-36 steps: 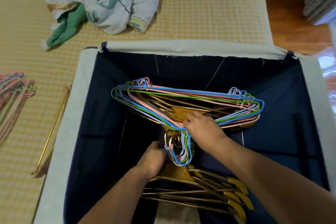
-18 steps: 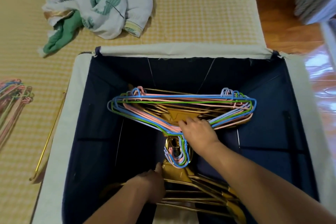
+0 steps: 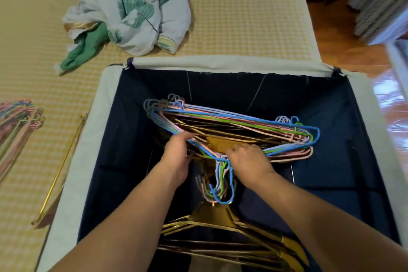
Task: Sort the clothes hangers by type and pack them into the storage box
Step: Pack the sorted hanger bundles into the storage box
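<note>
Both hands work a bundle of hangers inside the storage box [image 3: 95,139].

Left of the hands, a second coloured bundle [image 3: 15,126] and one gold hanger [image 3: 64,168] lie on the mat. The left hand [image 3: 176,157] and right hand [image 3: 249,161] grip the coloured wire hangers [image 3: 231,121], too many to count, atop gold ones; another gold stack [image 3: 220,234] sits nearer. No writing is legible.
</note>
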Motion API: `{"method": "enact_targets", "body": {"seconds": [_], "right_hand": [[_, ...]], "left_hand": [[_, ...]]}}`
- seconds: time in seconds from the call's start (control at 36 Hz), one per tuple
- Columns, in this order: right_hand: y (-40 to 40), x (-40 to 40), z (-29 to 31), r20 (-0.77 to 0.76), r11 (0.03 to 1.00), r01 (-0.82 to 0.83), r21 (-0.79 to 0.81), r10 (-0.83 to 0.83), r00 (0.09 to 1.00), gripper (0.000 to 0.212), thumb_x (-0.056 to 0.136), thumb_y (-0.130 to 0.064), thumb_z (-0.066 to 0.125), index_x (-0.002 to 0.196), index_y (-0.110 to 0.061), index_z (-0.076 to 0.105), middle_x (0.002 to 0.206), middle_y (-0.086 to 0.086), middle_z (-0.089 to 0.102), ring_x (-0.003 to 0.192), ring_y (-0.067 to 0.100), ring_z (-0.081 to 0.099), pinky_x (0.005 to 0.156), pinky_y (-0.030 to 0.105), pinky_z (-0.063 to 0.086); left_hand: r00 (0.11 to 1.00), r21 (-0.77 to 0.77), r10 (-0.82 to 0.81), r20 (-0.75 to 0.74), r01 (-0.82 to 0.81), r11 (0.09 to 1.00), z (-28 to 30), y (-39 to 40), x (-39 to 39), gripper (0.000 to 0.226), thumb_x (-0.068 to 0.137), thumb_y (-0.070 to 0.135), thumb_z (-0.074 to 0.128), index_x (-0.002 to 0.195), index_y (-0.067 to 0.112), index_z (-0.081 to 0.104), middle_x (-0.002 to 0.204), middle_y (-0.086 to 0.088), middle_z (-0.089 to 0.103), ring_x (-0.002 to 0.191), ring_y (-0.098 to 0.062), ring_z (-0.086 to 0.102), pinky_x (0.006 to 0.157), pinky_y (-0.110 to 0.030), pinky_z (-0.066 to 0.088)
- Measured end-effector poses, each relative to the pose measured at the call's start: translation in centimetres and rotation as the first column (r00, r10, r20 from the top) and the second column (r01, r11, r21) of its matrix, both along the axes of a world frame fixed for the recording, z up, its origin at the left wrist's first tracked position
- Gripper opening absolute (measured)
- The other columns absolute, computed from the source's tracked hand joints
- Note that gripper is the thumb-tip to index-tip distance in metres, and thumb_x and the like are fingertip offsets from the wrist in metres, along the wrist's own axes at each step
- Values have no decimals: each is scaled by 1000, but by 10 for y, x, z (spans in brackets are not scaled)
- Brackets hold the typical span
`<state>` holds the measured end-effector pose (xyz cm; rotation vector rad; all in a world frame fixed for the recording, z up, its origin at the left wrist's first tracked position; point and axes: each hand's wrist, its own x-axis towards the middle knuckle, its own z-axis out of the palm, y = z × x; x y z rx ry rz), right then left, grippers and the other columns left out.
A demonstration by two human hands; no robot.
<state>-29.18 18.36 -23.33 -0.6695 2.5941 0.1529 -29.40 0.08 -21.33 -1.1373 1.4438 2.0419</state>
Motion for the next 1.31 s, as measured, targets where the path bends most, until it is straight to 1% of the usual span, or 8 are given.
{"method": "enact_targets", "body": {"seconds": [0.11, 0.19, 0.36, 0.56, 0.69, 0.94, 1.17, 1.31], "right_hand": [[1, -1, -3, 12, 999, 30, 20, -31, 999, 28, 92, -9, 56, 118, -16, 54, 118, 8, 62, 112, 31, 60, 92, 42, 47], [0, 1, -3, 25, 999, 25, 27, -26, 999, 27, 91, -10, 58, 117, -16, 54, 118, 8, 61, 111, 32, 60, 91, 42, 48], [5, -5, 3, 63, 1000, -19, 24, 17, 998, 33, 89, -12, 60, 120, -18, 52, 117, 7, 61, 111, 31, 57, 93, 42, 46], [8, 0, 30, 86, 1000, -4, 29, 1, 996, 47, 90, -16, 61, 134, -20, 46, 130, 9, 57, 122, 31, 49, 105, 44, 39], [2, 20, 77, 84, 999, 50, 16, -51, 995, 64, 86, -13, 67, 143, -20, 38, 139, 12, 49, 132, 33, 41, 115, 45, 32], [-50, 43, 188, -4, 955, 156, -253, -163, 987, 49, 90, -15, 65, 137, -17, 52, 128, 8, 57, 119, 29, 51, 104, 43, 46], [-207, 57, 268, -9, 827, 62, -558, -81, 997, 35, 94, -16, 52, 127, -22, 63, 125, 5, 62, 118, 28, 55, 96, 44, 49], [-325, 82, 272, 78, 810, -19, -587, 79, 994, 33, 94, -13, 50, 123, -17, 66, 124, 7, 66, 113, 28, 60, 85, 33, 47]], "left_hand": [[984, -122, -176, 4, 175, 977, -1, 11, 12, 50, 101, 18, 52, 148, 33, 42, 126, -1, 68, 98, -12, 68, 60, -22, 51], [983, -96, -178, 40, 181, 979, 8, 10, 20, 35, 104, 21, 53, 138, 26, 53, 120, -5, 71, 96, -16, 70, 51, -19, 53], [952, -171, -276, 131, 296, 940, 25, -1, 17, 27, 101, 27, 59, 127, 21, 60, 118, -1, 67, 100, -16, 61, 84, -34, 46], [892, -187, -398, 216, 438, 879, 88, -22, 47, 10, 101, 22, 59, 110, 22, 59, 112, 1, 64, 105, -18, 58, 97, -40, 47], [938, -170, -320, 133, 340, 925, 147, -49, 86, 35, 101, 15, 61, 135, 15, 54, 124, -9, 67, 117, -25, 64, 106, -42, 50], [985, -186, -137, -100, 117, 976, 232, -130, 156, 28, 104, 10, 46, 126, 4, 62, 115, -11, 76, 105, -26, 74, 92, -38, 55], [976, -117, 203, -77, -211, 970, 255, -225, 237, 28, 102, 11, 49, 119, -4, 65, 100, -16, 72, 91, -30, 70, 88, -40, 57], [960, -98, 280, -24, -281, 955, 255, -303, 274, 21, 98, 13, 54, 109, 1, 68, 94, -13, 73, 93, -31, 66, 85, -37, 53]]}}
